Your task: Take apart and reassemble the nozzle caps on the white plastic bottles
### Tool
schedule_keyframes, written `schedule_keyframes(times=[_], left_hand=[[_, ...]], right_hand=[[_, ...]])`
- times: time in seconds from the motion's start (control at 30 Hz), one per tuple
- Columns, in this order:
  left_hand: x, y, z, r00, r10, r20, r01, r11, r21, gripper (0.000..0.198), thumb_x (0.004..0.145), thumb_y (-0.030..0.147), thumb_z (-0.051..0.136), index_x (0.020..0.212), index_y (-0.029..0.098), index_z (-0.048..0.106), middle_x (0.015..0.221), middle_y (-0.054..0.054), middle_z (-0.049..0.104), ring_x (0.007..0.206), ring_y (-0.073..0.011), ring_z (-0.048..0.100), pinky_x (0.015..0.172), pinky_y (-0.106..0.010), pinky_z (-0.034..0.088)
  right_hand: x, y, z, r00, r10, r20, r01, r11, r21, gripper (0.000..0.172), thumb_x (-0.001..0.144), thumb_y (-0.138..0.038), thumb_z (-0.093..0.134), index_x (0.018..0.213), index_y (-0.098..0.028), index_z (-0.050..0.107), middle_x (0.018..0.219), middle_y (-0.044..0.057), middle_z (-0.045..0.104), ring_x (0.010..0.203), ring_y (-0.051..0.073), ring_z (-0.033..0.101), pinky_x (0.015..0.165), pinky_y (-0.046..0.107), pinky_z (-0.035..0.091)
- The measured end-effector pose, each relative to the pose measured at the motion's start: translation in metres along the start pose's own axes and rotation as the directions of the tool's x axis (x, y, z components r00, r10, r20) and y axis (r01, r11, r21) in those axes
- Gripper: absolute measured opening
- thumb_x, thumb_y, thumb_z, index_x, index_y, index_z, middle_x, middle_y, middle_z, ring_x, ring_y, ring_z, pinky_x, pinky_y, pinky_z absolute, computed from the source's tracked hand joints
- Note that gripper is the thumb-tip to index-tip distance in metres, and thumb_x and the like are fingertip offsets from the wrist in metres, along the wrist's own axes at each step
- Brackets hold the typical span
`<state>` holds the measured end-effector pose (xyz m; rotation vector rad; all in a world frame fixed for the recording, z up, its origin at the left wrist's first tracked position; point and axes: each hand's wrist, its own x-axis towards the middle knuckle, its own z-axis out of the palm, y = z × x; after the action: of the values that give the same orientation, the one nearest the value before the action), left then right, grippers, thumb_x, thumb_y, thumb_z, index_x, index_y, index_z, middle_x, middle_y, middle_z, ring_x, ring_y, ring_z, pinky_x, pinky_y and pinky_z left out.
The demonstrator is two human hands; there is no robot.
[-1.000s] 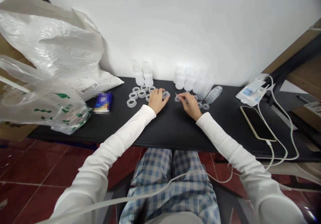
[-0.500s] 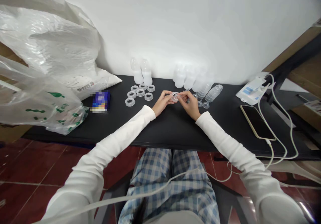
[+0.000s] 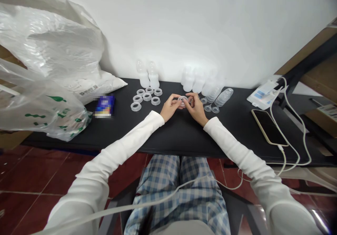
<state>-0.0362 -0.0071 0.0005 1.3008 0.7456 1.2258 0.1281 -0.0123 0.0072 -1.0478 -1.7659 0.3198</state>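
Clear ring (image 3: 182, 99) just right of loose rings (image 3: 146, 96), held above tabletop (image 3: 184, 133). Left hand (image 3: 170, 105) and right hand (image 3: 195, 108): each grip pinched on clear ring. Step, likely: fitting ring together with small part. Next calls for steady, even fingertip pressure

Rings (image 3: 145, 98) lie left on the bench (image 3: 173, 133), bottles (image 3: 147, 74) behind them, phone (image 3: 268, 126) far right, bags (image 3: 44, 70) far left.

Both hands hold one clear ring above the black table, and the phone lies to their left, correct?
No: the phone lies to their right, as the head view shows. The left hand and right hand do hold one clear ring above the black table.
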Motion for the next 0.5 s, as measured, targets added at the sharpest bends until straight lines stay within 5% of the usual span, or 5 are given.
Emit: schedule_keyframes(times=[0.5], left_hand=[[-0.002,0.007,-0.002,0.999,0.025,-0.042,-0.015,0.972,0.234,0.034,0.086,0.050,0.069,0.095,0.020,0.056,0.065,0.003,0.071,0.061,-0.0128,0.073,0.060,-0.021,0.056]], right_hand=[[-0.002,-0.004,0.015,0.985,0.165,0.052,-0.173,0.947,0.270,0.040,0.089,-0.061,0.063,0.086,-0.022,0.054,0.070,-0.004,0.055,0.061,0.011,0.048,0.059,0.027,0.041]])
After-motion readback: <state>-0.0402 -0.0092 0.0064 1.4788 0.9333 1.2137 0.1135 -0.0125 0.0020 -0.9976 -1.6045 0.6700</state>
